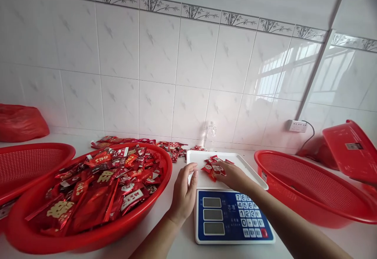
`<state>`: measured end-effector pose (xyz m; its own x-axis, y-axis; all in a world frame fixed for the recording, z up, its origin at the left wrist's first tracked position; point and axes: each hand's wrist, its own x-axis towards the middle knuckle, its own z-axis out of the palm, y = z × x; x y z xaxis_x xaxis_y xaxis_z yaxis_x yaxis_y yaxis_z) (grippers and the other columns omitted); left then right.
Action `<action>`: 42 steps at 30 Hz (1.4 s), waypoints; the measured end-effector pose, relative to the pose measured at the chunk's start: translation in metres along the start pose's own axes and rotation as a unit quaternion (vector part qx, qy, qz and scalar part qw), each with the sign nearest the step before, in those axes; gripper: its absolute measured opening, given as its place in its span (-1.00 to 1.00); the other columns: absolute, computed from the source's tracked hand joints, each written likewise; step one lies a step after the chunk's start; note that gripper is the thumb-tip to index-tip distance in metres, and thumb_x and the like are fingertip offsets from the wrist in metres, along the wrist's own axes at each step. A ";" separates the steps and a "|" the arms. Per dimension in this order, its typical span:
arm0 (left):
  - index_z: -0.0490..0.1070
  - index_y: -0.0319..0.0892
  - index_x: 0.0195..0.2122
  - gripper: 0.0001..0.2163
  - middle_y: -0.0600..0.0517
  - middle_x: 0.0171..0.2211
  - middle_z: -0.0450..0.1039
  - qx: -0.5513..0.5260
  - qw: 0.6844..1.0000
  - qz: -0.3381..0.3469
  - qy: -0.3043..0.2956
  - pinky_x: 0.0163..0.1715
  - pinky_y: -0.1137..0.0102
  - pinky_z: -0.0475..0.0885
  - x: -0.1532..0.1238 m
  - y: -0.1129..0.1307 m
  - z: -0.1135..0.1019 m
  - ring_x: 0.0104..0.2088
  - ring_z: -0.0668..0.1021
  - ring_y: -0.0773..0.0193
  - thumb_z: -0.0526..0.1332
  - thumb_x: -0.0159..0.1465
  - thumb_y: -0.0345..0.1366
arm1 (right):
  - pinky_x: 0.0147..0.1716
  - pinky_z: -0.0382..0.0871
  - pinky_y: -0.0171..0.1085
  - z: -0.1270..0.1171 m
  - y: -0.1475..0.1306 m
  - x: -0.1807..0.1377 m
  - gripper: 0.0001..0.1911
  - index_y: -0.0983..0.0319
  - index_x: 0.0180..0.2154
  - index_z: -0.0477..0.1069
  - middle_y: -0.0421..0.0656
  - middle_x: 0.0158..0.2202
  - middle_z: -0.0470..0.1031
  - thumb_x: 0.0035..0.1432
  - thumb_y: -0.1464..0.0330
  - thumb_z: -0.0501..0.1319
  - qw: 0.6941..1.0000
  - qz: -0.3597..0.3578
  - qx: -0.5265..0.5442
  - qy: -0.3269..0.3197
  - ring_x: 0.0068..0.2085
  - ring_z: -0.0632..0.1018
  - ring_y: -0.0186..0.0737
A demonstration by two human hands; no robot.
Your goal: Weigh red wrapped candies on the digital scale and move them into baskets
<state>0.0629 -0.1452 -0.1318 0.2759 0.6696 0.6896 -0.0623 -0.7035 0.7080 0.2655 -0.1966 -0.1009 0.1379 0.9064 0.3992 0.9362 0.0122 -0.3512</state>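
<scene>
My left hand [185, 194] is beside the left edge of the scale's white tray [193, 157], fingers curved and thumb apart, with nothing in it. Over the tray, my right hand [234, 175] has its fingers on a small cluster of red snack packets [208, 168]; some fingertips are hidden among them. The digital scale [232, 206] has a blue panel with three display windows and white number keys. To the left, a large red plastic basket [169, 164] is heaped with red and gold wrapped snack packets [106, 180] of several sizes.
More packets [173, 149] lie along the tiled wall behind. A clear bottle [211, 131] stands behind the tray. Another red basket [294, 188] is at right, a tilted one [347, 145] beyond it. At far left are a red basket [35, 160] and a red bag [22, 123].
</scene>
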 end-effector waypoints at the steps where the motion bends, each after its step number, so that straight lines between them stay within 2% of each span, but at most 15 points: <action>1: 0.33 -0.10 -0.03 -0.75 -0.09 -0.08 0.44 -0.005 1.000 -0.004 -0.002 -0.01 0.29 0.36 0.000 0.001 0.000 -0.05 0.48 0.16 0.03 0.36 -0.15 | -0.12 0.36 -0.10 0.000 0.000 0.000 -0.57 0.08 0.02 0.42 -0.10 -0.05 0.53 0.06 0.31 0.18 1.000 -0.002 -0.004 -0.001 -0.04 0.52 0.01; 4: 0.36 -0.09 -0.05 -0.75 -0.09 -0.08 0.46 -0.021 1.000 -0.008 -0.007 -0.02 0.27 0.37 0.000 0.005 -0.001 -0.06 0.49 0.14 0.05 0.34 -0.13 | -0.13 0.36 -0.15 0.000 0.001 -0.003 -0.48 0.09 -0.01 0.44 -0.12 -0.07 0.54 -0.07 0.48 0.14 1.000 0.001 -0.013 0.000 -0.07 0.53 -0.04; 8: 0.38 -0.10 -0.07 -0.74 -0.09 -0.11 0.47 -0.048 0.998 -0.028 -0.024 -0.08 0.28 0.41 0.000 0.011 -0.001 -0.09 0.51 0.13 0.09 0.31 -0.11 | -0.18 0.37 -0.15 -0.011 0.001 -0.005 -0.49 0.12 -0.11 0.47 -0.12 -0.13 0.55 -0.14 0.55 0.10 1.000 0.015 -0.006 0.020 -0.12 0.54 -0.05; 11: 0.39 -0.12 -0.13 -0.73 -0.02 -0.30 0.48 -0.106 0.990 -0.077 -0.061 -0.33 0.38 0.46 0.002 0.014 -0.001 -0.33 0.54 0.23 0.14 0.27 -0.07 | -0.21 0.39 -0.17 -0.024 -0.010 -0.004 -0.54 0.16 -0.12 0.45 -0.11 -0.15 0.54 -0.09 0.54 0.08 0.998 0.018 0.020 0.052 -0.16 0.54 -0.11; 13: 0.38 -0.14 -0.16 -0.70 0.05 -0.41 0.43 -0.157 0.977 -0.121 -0.073 -0.54 0.46 0.41 0.005 0.016 -0.001 -0.50 0.48 0.33 0.16 0.24 -0.04 | -0.25 0.41 -0.25 -0.030 -0.024 -0.005 -0.57 0.14 -0.09 0.42 -0.15 -0.15 0.53 -0.03 0.51 0.09 0.997 0.007 0.047 0.063 -0.22 0.55 -0.22; 16: 0.36 -0.15 -0.11 -0.65 0.08 -0.42 0.40 -0.216 0.960 -0.164 -0.062 -0.67 0.53 0.33 0.009 0.020 -0.004 -0.58 0.44 0.40 0.19 0.21 -0.02 | -0.26 0.43 -0.32 -0.031 -0.052 -0.012 -0.60 0.10 -0.06 0.38 -0.20 -0.12 0.50 0.03 0.48 0.12 0.987 -0.066 0.126 0.079 -0.25 0.53 -0.33; 19: 0.34 -0.12 0.00 -0.59 0.07 -0.38 0.42 -0.254 0.948 -0.175 -0.081 -0.65 0.53 0.37 0.011 0.026 -0.005 -0.55 0.46 0.39 0.22 0.19 -0.03 | -0.17 0.43 -0.27 -0.024 -0.077 -0.020 -0.57 0.12 -0.03 0.36 -0.15 -0.05 0.46 0.02 0.52 0.12 0.965 -0.156 0.178 0.113 -0.15 0.50 -0.28; 22: 0.36 -0.13 0.00 -0.58 0.04 -0.36 0.44 -0.280 0.934 -0.192 -0.109 -0.57 0.50 0.42 0.009 0.027 -0.005 -0.43 0.50 0.32 0.23 0.19 -0.02 | -0.07 0.40 -0.20 -0.013 -0.093 -0.025 -0.50 0.11 -0.02 0.35 -0.16 -0.03 0.45 -0.03 0.57 0.11 0.955 -0.205 0.165 0.135 -0.04 0.47 -0.22; 25: 0.40 -0.16 -0.09 -0.64 0.02 -0.33 0.46 -0.316 0.918 -0.217 -0.100 -0.46 0.49 0.46 0.007 0.023 -0.004 -0.33 0.52 0.28 0.20 0.22 -0.01 | -0.03 0.38 -0.17 -0.007 -0.096 -0.024 -0.47 0.10 -0.02 0.35 -0.17 -0.01 0.45 -0.06 0.59 0.13 0.948 -0.254 0.139 0.134 -0.01 0.46 -0.21; 27: 0.40 -0.16 -0.11 -0.65 0.01 -0.31 0.47 -0.333 0.911 -0.229 -0.087 -0.42 0.46 0.48 0.008 0.020 -0.005 -0.29 0.53 0.26 0.18 0.23 -0.01 | -0.01 0.36 -0.18 -0.007 -0.091 -0.022 -0.50 0.11 0.00 0.34 -0.16 0.00 0.44 0.00 0.57 0.15 0.947 -0.266 0.130 0.126 0.00 0.45 -0.23; 29: 0.37 -0.13 -0.06 -0.65 0.01 -0.27 0.48 -0.340 0.909 -0.230 -0.077 -0.45 0.44 0.51 0.009 0.020 -0.006 -0.29 0.55 0.23 0.17 0.24 -0.03 | -0.01 0.37 -0.21 -0.009 -0.081 -0.019 -0.59 0.12 0.01 0.33 -0.15 -0.01 0.45 0.10 0.50 0.15 0.959 -0.231 0.118 0.112 0.00 0.45 -0.24; 31: 0.33 -0.10 -0.01 -0.65 0.00 -0.21 0.48 -0.344 0.908 -0.227 -0.069 -0.51 0.42 0.52 0.012 0.022 -0.008 -0.31 0.56 0.23 0.17 0.24 -0.05 | -0.03 0.36 -0.19 -0.010 -0.066 -0.015 -0.66 0.13 0.01 0.34 -0.13 -0.02 0.46 0.17 0.40 0.14 0.978 -0.163 0.084 0.097 0.00 0.46 -0.21; 34: 0.30 -0.13 -0.04 -0.66 -0.01 -0.19 0.48 -0.352 0.904 -0.235 -0.057 -0.56 0.42 0.53 0.014 0.024 -0.009 -0.37 0.57 0.26 0.18 0.23 -0.08 | -0.03 0.34 -0.11 -0.007 -0.040 -0.009 -0.65 0.14 0.01 0.35 -0.09 -0.02 0.48 0.17 0.27 0.17 0.994 -0.090 0.033 0.060 0.02 0.46 -0.10; 39: 0.27 -0.14 -0.10 -0.73 0.00 -0.24 0.49 -0.369 0.897 -0.235 -0.062 -0.58 0.40 0.52 0.013 0.023 -0.011 -0.46 0.56 0.30 0.14 0.27 -0.11 | -0.25 0.41 -0.13 0.005 -0.013 -0.007 -0.58 0.17 -0.05 0.38 -0.06 -0.17 0.56 0.04 0.20 0.24 0.999 -0.033 0.012 0.014 -0.18 0.57 -0.03; 42: 0.25 -0.13 -0.11 -0.76 0.01 -0.26 0.48 -0.373 0.893 -0.241 -0.074 -0.57 0.39 0.52 0.013 0.022 -0.012 -0.49 0.54 0.33 0.11 0.30 -0.11 | -0.32 0.37 -0.19 0.008 -0.010 -0.004 -0.74 0.16 -0.16 0.42 -0.10 -0.24 0.57 0.07 0.25 0.20 1.000 -0.014 0.005 0.012 -0.25 0.57 -0.08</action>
<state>0.0540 -0.1487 -0.1055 0.5640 0.7739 0.2882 -0.5084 0.0504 0.8597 0.2531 -0.1970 -0.1058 0.1202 0.8948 0.4299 0.9366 0.0414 -0.3480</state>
